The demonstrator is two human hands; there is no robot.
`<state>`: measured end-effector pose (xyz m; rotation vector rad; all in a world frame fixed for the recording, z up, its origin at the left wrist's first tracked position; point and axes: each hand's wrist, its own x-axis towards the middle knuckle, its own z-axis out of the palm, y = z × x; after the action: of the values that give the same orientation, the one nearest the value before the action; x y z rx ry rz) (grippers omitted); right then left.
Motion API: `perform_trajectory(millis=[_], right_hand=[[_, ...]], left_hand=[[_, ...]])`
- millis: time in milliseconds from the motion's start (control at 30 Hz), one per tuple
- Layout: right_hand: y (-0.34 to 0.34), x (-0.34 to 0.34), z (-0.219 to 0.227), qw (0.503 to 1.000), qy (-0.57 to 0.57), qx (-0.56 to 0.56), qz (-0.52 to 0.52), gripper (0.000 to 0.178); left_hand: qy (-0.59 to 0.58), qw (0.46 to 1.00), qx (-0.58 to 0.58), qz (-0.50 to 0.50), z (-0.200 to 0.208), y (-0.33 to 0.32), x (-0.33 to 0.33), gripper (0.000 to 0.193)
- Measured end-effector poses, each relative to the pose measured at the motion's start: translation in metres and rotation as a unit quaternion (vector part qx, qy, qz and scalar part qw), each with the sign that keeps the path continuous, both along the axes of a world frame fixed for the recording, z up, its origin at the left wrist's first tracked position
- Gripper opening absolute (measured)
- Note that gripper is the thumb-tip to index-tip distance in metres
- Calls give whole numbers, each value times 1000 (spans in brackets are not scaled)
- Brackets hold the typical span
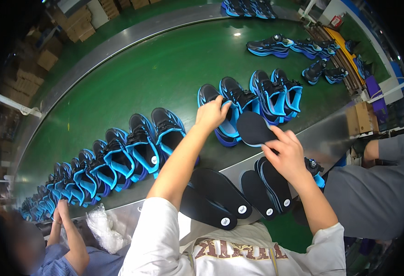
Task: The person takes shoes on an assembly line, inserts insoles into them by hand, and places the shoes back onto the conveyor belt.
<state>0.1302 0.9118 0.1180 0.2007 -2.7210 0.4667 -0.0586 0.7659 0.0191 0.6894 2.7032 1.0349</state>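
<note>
Black and blue sneakers stand in a group in front of me on the green belt. My left hand (pixel 211 113) grips the opening of the leftmost sneaker (pixel 230 125) of that group. Pinched in my right hand (pixel 283 149) is a black insole (pixel 254 129), its broad end pointing left, close beside that sneaker. Three more sneakers (pixel 268 94) stand just right of it. Below my hands, stacks of black insoles (pixel 220 189) with white round labels lie at the belt's metal edge; a second pile of insoles (pixel 266 184) is under my right forearm.
A long row of sneakers (pixel 114 156) runs off to the left, where a co-worker's hands (pixel 60 211) are raised beside it. Clear plastic bags (pixel 106 227) lie near that person. More sneakers (pixel 271 46) stand at the far right by rollers (pixel 335 50). Another person in grey (pixel 372 193) is at right.
</note>
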Motion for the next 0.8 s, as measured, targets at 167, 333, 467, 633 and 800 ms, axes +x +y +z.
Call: perform_trajectory(millis=[167, 333, 467, 633, 800], right_hand=[[-21, -73, -64, 979, -149, 132, 51, 11], [-43, -105, -102, 963, -230, 136, -18, 15], [-53, -106, -100, 967, -226, 109, -42, 19], [-26, -109, -50, 895, -438, 71, 52, 28], [-25, -124, -74, 911, -383, 94, 117, 17]], left_hand=[[-282, 950, 107, 79, -10, -16, -30, 48], [-324, 914, 211, 120, -15, -7, -16, 40], [-205, 955, 176, 124, -6, -10, -5, 51], [-186, 970, 123, 96, -4, -17, -3, 58], [-202, 970, 107, 82, -7, -22, -10, 57]])
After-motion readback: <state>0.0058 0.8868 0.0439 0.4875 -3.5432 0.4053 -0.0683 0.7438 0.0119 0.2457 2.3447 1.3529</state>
